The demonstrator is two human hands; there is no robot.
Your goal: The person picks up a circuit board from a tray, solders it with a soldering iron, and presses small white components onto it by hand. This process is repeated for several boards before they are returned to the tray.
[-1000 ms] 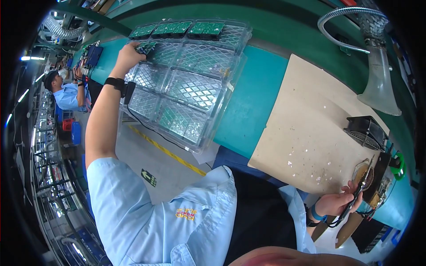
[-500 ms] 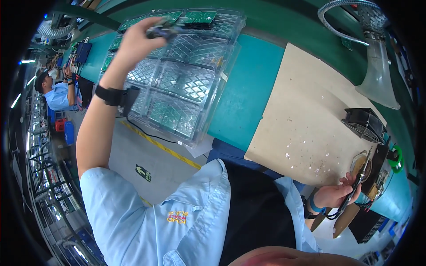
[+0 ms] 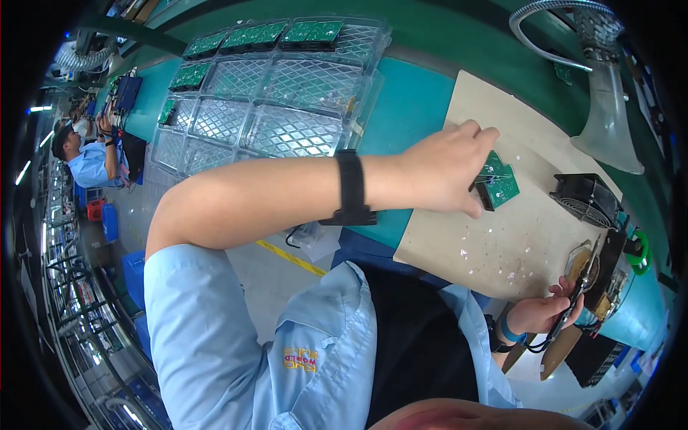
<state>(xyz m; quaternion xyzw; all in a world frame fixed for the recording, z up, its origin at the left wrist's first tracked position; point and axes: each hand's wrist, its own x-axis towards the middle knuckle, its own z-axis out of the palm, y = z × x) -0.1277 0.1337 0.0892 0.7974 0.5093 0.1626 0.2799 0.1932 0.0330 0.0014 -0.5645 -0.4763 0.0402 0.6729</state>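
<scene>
My left hand [image 3: 453, 170] is closed on green circuit boards [image 3: 502, 185] above the brown cardboard sheet [image 3: 430, 229]. At least two board faces show beyond my fingertips; my hand hides the rest. Low on the right, my right hand [image 3: 539, 315] grips a soldering iron [image 3: 575, 294] with a dark handle and cord, its metal tip pointing away from me. The tip is next to a holder with a tan pad [image 3: 579, 264]. At the upper left, a clear plastic tray [image 3: 308, 86] has several compartments, and stacked green boards [image 3: 312, 33] sit along its far and left sides.
A small black fan [image 3: 588, 201] stands on the cardboard's right side. Beyond it hangs a translucent fume funnel [image 3: 608, 125] on a flexible hose. A green roll [image 3: 640, 252] is at the far right. Pale specks dot the cardboard. Another person [image 3: 93, 159] works at the far left.
My left hand has swung from over the tray to the cardboard on the right, carrying the boards. My right hand and the soldering iron have stayed almost still.
</scene>
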